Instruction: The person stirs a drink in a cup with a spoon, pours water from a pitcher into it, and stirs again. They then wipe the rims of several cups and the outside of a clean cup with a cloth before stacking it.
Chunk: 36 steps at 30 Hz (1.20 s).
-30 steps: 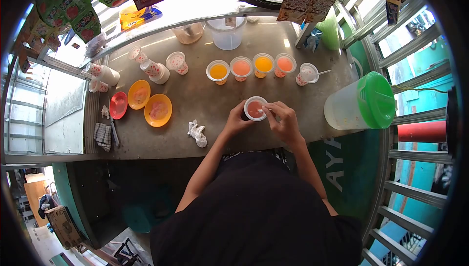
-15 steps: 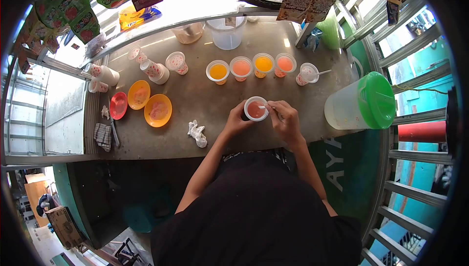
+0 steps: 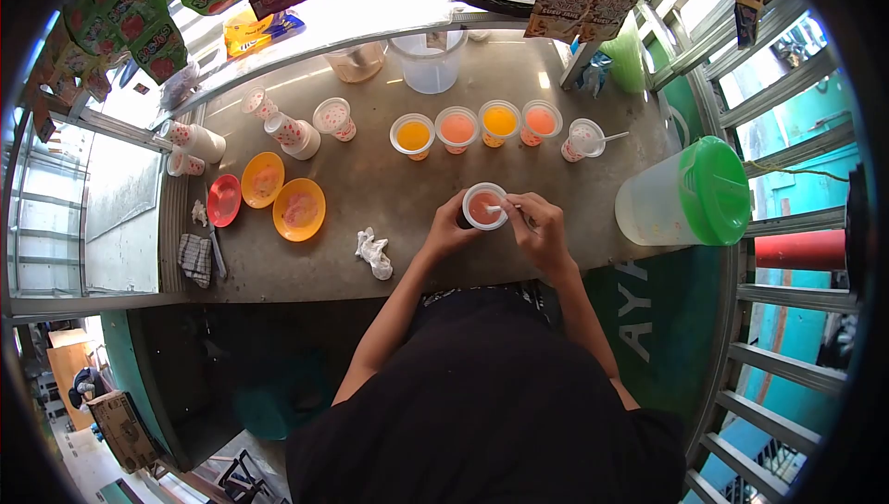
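Observation:
A plastic cup point(image 3: 485, 224) with reddish-pink drink stands close to the table's front edge. My left hand point(image 3: 451, 226) is wrapped round its left side. Between the fingers of my right hand point(image 3: 537, 226) is a white spoon point(image 3: 494, 209), its lower end in the drink. Beyond the hands stands a row of filled cups, among them an orange cup point(image 3: 413, 136), a pink cup point(image 3: 457, 129), a second orange cup point(image 3: 499, 123) and another pink cup point(image 3: 540, 123). To their right is a cup point(image 3: 582, 140) with a spoon handle sticking out.
A big clear container with a green lid point(image 3: 718, 191) stands at the right. Leftward lie a crumpled white tissue point(image 3: 374, 254), orange plates point(image 3: 300, 211), a red plate point(image 3: 224, 200), a checked cloth point(image 3: 194, 259) and stacked cups point(image 3: 292, 132). A clear bucket point(image 3: 430, 69) is at the back.
The spoon has shifted inside the cup, and more of its white end shows over the drink. My right hand moved only slightly; my left hand and the cup kept their place.

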Each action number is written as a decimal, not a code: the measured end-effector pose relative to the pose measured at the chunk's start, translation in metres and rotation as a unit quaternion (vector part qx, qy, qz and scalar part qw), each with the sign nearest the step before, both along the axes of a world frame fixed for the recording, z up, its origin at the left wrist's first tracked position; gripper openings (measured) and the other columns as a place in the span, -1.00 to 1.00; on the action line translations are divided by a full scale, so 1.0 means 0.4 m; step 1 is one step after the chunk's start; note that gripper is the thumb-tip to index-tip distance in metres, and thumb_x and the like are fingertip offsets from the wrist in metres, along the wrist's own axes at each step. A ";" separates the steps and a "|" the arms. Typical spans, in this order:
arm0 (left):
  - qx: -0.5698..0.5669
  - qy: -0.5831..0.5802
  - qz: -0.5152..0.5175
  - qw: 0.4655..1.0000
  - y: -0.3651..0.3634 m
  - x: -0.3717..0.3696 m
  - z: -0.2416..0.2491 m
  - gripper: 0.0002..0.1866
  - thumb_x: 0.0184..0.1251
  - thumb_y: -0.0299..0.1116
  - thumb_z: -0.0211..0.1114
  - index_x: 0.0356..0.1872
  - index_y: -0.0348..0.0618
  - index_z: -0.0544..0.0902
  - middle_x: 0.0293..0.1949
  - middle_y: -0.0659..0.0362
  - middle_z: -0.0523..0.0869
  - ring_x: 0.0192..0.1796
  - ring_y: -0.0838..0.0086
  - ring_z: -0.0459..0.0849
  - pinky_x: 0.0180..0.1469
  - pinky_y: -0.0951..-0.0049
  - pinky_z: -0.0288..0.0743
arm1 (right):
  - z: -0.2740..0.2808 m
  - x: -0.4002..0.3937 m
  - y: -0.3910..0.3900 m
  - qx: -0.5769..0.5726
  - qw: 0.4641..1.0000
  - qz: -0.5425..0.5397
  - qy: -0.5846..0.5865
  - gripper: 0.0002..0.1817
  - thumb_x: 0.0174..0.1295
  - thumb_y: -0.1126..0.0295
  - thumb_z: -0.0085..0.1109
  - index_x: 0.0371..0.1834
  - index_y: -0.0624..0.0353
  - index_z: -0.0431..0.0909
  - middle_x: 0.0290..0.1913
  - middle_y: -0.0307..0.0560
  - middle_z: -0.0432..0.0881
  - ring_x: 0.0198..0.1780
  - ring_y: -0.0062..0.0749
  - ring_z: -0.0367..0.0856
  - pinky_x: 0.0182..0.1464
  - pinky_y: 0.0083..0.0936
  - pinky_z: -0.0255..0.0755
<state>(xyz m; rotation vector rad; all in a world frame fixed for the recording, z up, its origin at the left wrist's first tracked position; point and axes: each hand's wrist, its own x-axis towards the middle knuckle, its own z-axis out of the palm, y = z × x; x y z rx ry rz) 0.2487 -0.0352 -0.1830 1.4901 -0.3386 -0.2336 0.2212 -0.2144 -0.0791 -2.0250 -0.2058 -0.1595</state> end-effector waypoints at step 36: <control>-0.002 0.008 0.005 1.000 -0.001 0.000 -0.006 -0.41 -0.03 -0.47 0.50 0.13 -0.25 0.55 0.01 0.16 0.66 0.06 0.51 0.63 0.11 0.46 0.50 | -0.015 0.005 -0.001 -0.012 0.999 -0.023 -0.043 -0.85 0.21 0.54 0.23 -0.17 0.31 0.68 -0.31 0.06 0.69 -0.33 -0.22 0.66 -0.29 -0.42 0.50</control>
